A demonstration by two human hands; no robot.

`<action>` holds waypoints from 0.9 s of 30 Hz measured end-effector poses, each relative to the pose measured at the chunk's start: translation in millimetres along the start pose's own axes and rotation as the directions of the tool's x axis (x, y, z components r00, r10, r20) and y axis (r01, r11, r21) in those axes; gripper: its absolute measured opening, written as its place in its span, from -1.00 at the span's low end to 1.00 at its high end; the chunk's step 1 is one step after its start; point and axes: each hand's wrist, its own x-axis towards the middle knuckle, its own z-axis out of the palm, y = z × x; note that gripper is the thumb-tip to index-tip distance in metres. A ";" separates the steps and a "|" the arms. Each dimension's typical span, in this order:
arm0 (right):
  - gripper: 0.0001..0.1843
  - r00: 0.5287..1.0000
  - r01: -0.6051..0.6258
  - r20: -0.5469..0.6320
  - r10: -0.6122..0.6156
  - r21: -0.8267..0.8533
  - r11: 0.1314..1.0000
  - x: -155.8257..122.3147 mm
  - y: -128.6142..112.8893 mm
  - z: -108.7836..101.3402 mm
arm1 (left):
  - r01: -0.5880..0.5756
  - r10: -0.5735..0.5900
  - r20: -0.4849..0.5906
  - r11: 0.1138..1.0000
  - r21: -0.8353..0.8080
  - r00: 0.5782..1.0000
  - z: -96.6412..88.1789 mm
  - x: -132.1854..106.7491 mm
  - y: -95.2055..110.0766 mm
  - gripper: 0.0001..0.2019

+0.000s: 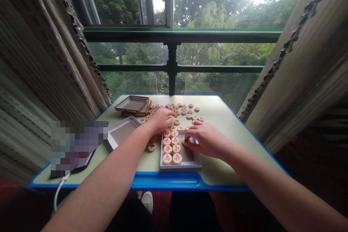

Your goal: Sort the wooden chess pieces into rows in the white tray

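My right hand (pixel 202 138) is inside a shallow white-walled box (pixel 194 165), its thumb and fingers closed on a Chinese chess piece (pixel 184 142) that they partly cover. Two columns of round wooden pieces with red characters (pixel 176 149) fill the left side of that box. My left hand (pixel 162 119) reaches past the box's far edge, fingers stretched over the scattered pieces. Its fingertips are near or touching a piece (pixel 177 112); which of the two, I cannot tell. Other loose Chinese chess pieces (pixel 189 116) lie around both hands, some hidden beneath the left one.
A second shallow tray (pixel 119 132) lies left of my left forearm, with stacked brown-rimmed box parts (pixel 133 104) behind it. A blurred-out device (pixel 78 148) with a white cable (pixel 56 195) rests at the left. The pale table (pixel 231 159) has a blue rim and faces a window.
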 end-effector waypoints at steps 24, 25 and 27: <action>-0.87 0.981 -0.194 -0.028 0.192 -0.088 0.977 4.0 -1.2 0.8 | 0.044 -0.044 0.039 0.999 -0.020 0.998 5.7 0.2 -2.3 -0.71; -0.87 0.979 -0.203 -0.031 0.201 -0.091 0.975 4.1 -0.8 1.3 | 0.041 -0.040 0.049 0.999 -0.015 0.998 5.5 0.9 -2.8 -0.72; -0.86 0.976 -0.217 -0.035 0.215 -0.090 0.972 4.2 0.4 2.7 | 0.028 -0.027 0.066 0.999 -0.016 0.997 5.9 3.0 -4.9 -0.72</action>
